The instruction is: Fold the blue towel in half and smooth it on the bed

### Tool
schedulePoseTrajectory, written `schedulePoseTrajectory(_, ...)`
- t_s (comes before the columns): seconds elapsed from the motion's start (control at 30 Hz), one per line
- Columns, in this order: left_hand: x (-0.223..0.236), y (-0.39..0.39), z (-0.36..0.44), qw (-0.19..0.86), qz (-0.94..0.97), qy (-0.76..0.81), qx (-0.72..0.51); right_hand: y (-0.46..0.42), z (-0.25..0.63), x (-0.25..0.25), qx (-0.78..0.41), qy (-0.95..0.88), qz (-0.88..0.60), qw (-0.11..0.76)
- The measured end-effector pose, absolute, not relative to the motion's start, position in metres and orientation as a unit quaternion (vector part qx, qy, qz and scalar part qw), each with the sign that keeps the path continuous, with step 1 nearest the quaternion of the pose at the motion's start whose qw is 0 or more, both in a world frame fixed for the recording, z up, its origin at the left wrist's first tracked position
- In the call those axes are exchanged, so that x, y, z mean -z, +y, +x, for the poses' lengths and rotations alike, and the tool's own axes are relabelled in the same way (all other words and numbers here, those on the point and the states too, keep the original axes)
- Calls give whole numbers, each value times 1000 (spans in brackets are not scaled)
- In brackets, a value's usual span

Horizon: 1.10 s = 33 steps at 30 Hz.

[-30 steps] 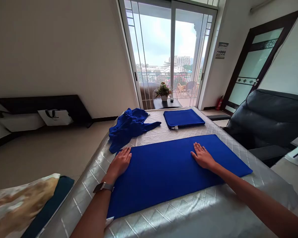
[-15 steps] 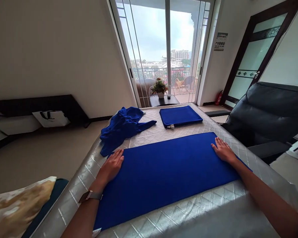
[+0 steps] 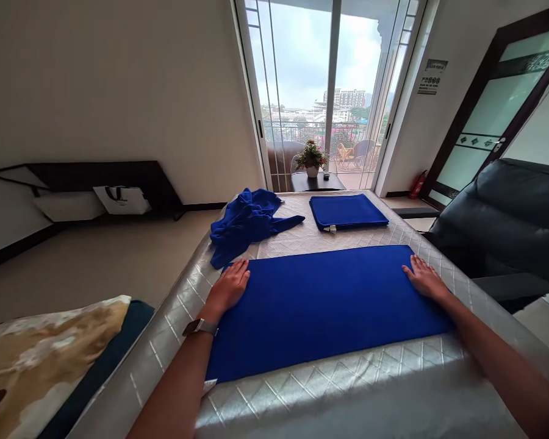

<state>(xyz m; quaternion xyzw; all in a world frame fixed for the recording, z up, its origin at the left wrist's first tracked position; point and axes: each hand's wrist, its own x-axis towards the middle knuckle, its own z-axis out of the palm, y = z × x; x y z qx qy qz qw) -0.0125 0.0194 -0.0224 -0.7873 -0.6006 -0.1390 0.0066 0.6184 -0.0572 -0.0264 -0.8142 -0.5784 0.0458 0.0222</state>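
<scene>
The person's left hand (image 3: pixel 231 283) and right hand (image 3: pixel 424 277) lie open on the flattened blue cloth (image 3: pixel 324 305) across the mattress (image 3: pixel 370 369); beyond, the folded blue cloth (image 3: pixel 349 211) appears finished, the crumpled blue cloth (image 3: pixel 249 221) not yet straightened.

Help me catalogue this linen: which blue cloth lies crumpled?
The bunched cloth on the far left of the mattress, beyond the left hand. Wrinkles set it apart: the folded cloth to its right and the nearer, spread cloth lie flat.
</scene>
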Motion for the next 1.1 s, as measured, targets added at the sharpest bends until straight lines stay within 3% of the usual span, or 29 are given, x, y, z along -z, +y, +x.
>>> schedulePoseTrajectory(0.2,26,19,-9,22,-791,-592,156,-60,532,-3,-10,-590,-806,45)
schedulePoseTrajectory(0.47,22,15,-6,10,-787,-596,160,-115,256,-39,-113,-822,-544,124)
schedulePoseTrajectory(0.6,20,14,-5,19,-795,-582,168,-145,181,-32,-160,-859,-463,149)
schedulePoseTrajectory(0.8,20,14,-5,19,-792,-586,173,-149,185,-21,-180,-849,-473,148)
schedulePoseTrajectory(1.1,22,19,-8,8,-785,-599,157,-145,292,-16,-153,-815,-553,87)
